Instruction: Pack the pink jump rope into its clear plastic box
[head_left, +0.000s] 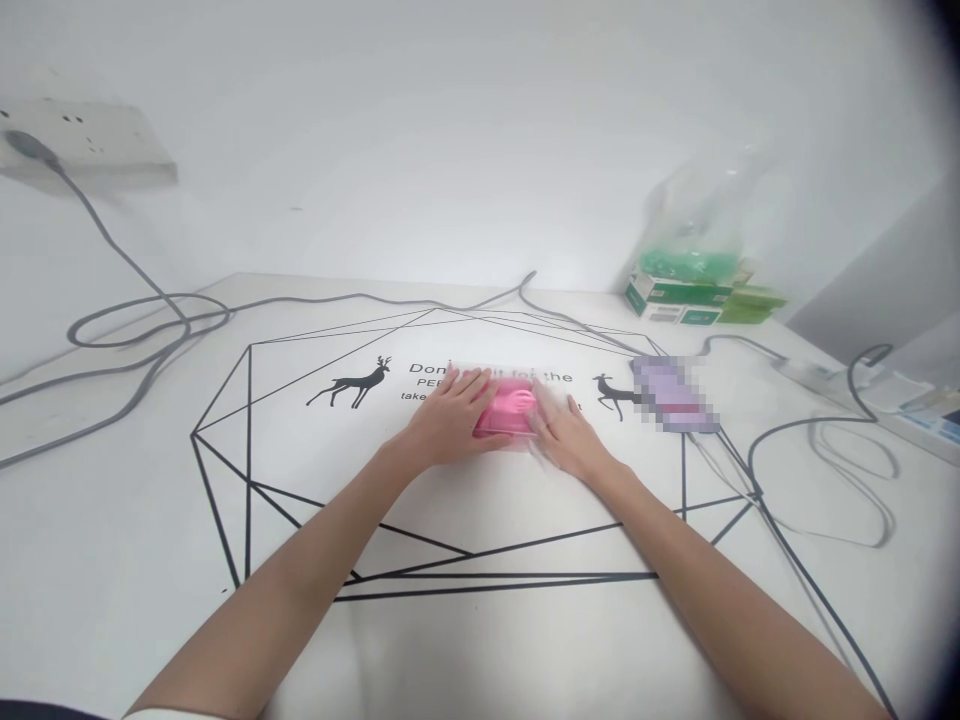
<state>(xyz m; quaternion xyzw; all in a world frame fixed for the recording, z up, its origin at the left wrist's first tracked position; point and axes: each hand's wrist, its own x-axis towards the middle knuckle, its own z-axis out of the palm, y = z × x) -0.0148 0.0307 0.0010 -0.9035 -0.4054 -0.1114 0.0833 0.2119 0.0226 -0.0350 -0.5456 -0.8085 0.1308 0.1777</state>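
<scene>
A bright pink item in clear plastic wrapping (513, 404) lies on the white table between my two hands. Its exact kind is hard to make out; a pale hand-like shape shows on its right side. My left hand (450, 418) rests flat over the left part of the wrapping, fingers stretched out and thumb along the near edge. At the right edge, my right hand (568, 432) touches the clear plastic with extended fingers, somewhat smeared by motion.
A blurred-out purple phone-like object (675, 393) lies right of my hands. Grey cables (300, 298) run along the back and right side. Green-and-white boxes (679, 298) with a plastic bag (697, 215) stand at the back right. A power socket (90, 140) is on the left wall.
</scene>
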